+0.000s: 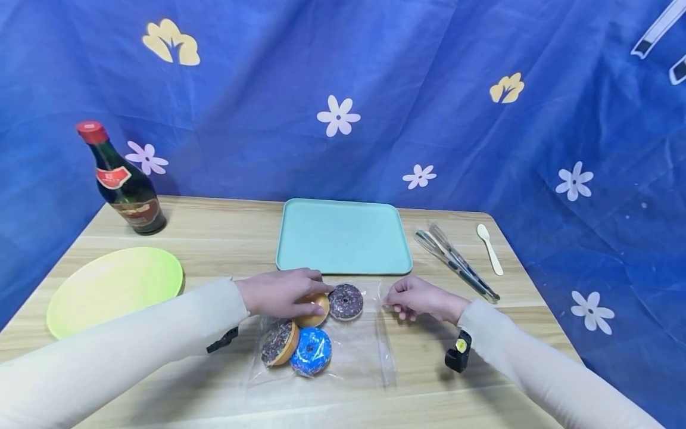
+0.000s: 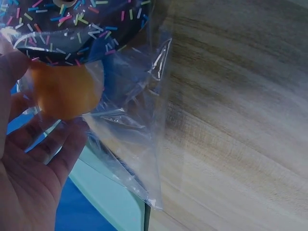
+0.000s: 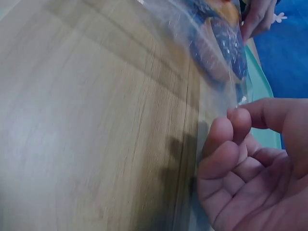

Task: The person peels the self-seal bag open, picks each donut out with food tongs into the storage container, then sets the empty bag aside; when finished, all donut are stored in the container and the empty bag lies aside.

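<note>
A clear plastic bag [image 1: 360, 351] lies on the table with several doughnuts inside. My left hand [image 1: 284, 292] grips an orange-brown doughnut [image 1: 316, 310] through the plastic, thumb and fingers at its sides. Right of it lies a dark doughnut [image 1: 345, 301]; a blue-iced doughnut [image 1: 312, 351] is nearer me. Beside the blue one, a chocolate doughnut [image 1: 280, 344] stands tilted, its coloured sprinkles showing large in the left wrist view. At the bag's right edge, my right hand [image 1: 420, 298] pinches the plastic between thumb and fingertip; the other fingers are curled.
Behind the bag is a light-blue tray [image 1: 343, 238]. Tongs [image 1: 457, 262] and a pale spoon [image 1: 490, 249] lie at the right. On the left are a yellow-green plate [image 1: 115, 286] and a dark bottle [image 1: 128, 185] with a red cap. A blue cloth [image 1: 257, 107] hangs behind the table.
</note>
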`<state>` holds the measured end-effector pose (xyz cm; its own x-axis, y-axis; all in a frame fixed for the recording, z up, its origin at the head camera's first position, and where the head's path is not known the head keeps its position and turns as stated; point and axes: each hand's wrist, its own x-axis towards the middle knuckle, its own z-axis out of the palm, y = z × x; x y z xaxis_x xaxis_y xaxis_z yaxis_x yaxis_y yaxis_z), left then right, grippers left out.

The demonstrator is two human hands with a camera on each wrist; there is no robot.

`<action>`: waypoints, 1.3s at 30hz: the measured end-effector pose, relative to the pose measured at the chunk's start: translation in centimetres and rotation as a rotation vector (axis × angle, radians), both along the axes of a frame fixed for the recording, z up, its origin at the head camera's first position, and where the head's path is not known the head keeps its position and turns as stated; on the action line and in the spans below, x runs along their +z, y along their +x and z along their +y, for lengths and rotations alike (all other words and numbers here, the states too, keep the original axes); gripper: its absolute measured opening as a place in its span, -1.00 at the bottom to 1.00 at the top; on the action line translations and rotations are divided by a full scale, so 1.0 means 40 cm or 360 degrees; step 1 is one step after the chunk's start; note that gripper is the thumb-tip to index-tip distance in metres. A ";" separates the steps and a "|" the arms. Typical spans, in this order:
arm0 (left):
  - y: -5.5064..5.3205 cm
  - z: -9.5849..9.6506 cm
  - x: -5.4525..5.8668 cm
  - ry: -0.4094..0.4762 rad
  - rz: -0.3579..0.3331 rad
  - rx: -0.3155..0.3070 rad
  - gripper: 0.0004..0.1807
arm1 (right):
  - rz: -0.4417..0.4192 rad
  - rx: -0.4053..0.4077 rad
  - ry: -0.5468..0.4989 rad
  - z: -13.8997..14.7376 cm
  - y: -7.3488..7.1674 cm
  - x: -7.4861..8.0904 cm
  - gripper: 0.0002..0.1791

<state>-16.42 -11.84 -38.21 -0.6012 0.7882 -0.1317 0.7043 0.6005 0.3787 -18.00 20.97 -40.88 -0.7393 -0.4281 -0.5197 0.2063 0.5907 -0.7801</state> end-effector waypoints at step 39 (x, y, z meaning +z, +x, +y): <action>0.010 0.002 0.006 -0.0034 0.0044 -0.0026 -0.44 | -0.0207 0.0025 -0.0148 -0.029 0.099 0.019 -0.78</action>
